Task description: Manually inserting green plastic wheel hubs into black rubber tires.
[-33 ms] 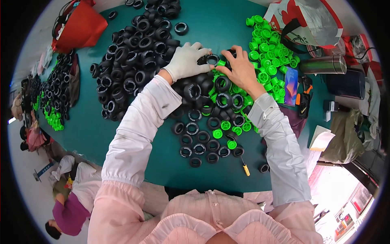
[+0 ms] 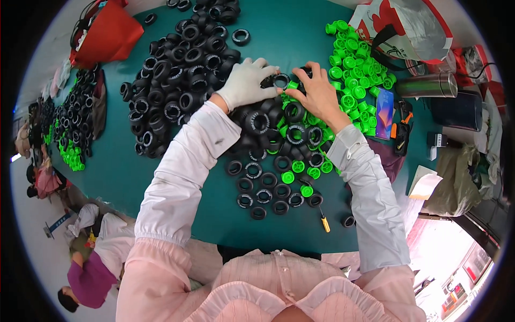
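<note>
My left hand [image 2: 245, 83], in a white glove, curls over the far edge of the middle pile, with a small black tyre [image 2: 280, 80] between its fingertips and thumb. Facing it is my bare right hand [image 2: 317, 92], fingers bent and thumb under a bright green wheel hub [image 2: 292, 85] beside that tyre. The right fingers partly hide another black tyre. Under and between both wrists lie mixed tyres [image 2: 259, 123] and green hubs, some hubs sitting inside tyres. Nearer to me, loose tyres [image 2: 264, 196] and several green hubs [image 2: 288, 177] lie flat on the green table [image 2: 214, 220].
A large tyre heap [image 2: 182, 80] rises at left, a green hub heap [image 2: 351, 75] at right. Beyond that are a phone [image 2: 384, 114], a steel flask [image 2: 427, 85] and a bag [image 2: 407, 29]. A yellow-handled screwdriver [image 2: 325, 222] lies near the front edge. Other people sit at far left.
</note>
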Action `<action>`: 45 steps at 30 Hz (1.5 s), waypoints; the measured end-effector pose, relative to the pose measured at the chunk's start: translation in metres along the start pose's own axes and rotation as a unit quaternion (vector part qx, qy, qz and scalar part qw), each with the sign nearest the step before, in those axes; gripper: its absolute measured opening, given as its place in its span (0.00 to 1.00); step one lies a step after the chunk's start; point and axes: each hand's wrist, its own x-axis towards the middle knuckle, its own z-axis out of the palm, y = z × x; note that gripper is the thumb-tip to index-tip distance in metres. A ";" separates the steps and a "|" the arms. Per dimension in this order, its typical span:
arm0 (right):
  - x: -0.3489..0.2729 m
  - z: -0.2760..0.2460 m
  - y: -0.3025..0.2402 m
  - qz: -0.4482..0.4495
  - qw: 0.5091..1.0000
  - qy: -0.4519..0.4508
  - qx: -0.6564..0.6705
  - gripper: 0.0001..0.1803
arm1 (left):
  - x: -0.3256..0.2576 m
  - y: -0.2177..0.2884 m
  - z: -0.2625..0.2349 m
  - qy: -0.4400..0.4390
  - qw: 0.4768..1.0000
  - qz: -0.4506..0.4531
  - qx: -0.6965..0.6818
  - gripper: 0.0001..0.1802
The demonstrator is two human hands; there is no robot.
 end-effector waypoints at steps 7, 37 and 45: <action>-0.038 0.003 -0.018 -0.005 1.000 -0.010 0.006 0.31 | -0.040 0.024 0.013 0.036 0.999 0.013 -0.025 0.26; -0.366 -0.025 -0.067 0.157 0.984 -0.085 -0.022 0.40 | -0.339 0.179 0.114 0.248 0.911 -0.320 -0.081 0.51; -0.292 -0.047 -0.032 0.080 0.990 0.113 0.034 0.28 | -0.270 0.144 0.046 0.352 0.894 -0.277 -0.029 0.37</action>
